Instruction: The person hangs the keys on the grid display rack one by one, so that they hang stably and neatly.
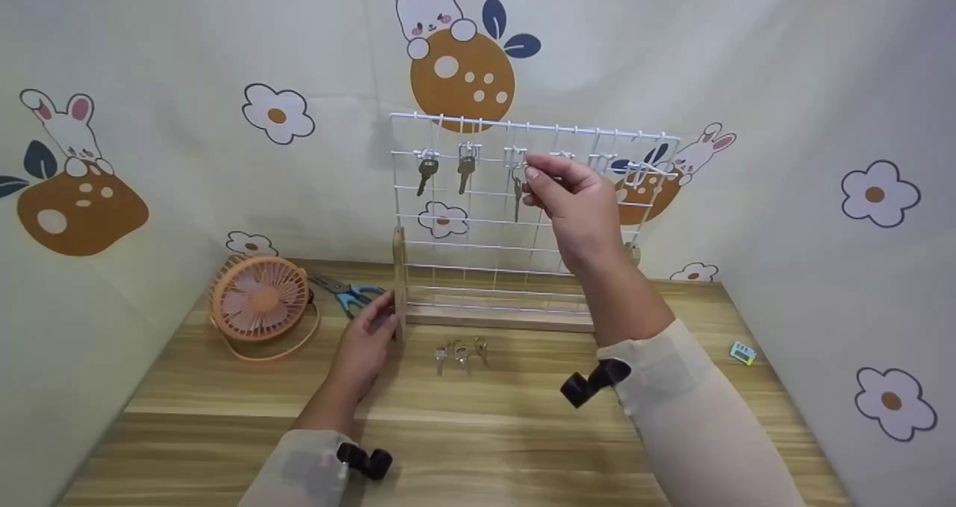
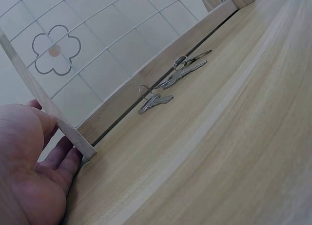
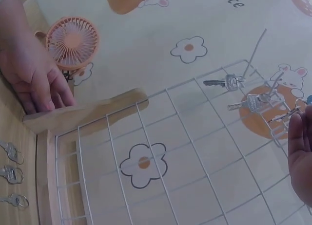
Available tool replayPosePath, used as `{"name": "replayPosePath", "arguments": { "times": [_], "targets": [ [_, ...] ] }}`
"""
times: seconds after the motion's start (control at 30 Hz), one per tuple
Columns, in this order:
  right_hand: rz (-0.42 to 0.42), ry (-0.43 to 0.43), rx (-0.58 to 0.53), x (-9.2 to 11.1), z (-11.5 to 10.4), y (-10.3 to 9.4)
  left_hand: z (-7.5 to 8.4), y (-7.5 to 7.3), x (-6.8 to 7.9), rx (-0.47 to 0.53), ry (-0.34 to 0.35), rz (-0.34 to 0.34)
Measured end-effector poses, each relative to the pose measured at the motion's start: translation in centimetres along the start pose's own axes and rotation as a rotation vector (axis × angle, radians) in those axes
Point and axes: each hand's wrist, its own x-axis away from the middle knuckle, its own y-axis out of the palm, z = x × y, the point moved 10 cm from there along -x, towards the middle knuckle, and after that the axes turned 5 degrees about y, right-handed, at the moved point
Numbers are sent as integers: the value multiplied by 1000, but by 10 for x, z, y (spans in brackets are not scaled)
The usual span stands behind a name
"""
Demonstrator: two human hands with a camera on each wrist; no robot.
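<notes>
A white wire grid rack (image 1: 464, 246) with wooden side posts stands on the table. My left hand (image 1: 367, 343) holds the foot of its left wooden post (image 2: 75, 137), thumb and fingers on either side. Up at the grid's top, my right hand (image 1: 586, 204) pinches at the ring of a key (image 1: 517, 199) by the third hook (image 1: 514, 154). That key (image 3: 282, 118) hangs down beside the fingers. Two other keys, one left (image 1: 427, 169) and one right (image 1: 466, 167), hang from the first two hooks. Further hooks (image 1: 636, 172) line the grid to the right, partly behind my hand.
Three ringed keys (image 1: 461, 354) lie in a row on the table before the rack. An orange fan (image 1: 261, 298) stands at the left, with blue-handled scissors (image 1: 351, 294) beside it near my left hand. A small light-blue timer-like item (image 1: 742, 353) lies at the right edge.
</notes>
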Motion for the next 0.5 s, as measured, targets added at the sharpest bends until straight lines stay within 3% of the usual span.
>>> {"name": "replayPosePath", "arguments": {
  "times": [0.23, 0.5],
  "targets": [
    [41, 33, -149, -2, 4, 6, -1, 0, -1, -9, -13, 1],
    [72, 32, -236, -1, 1, 10, -2, 0, 0, -25, -27, 3]
  ]
}}
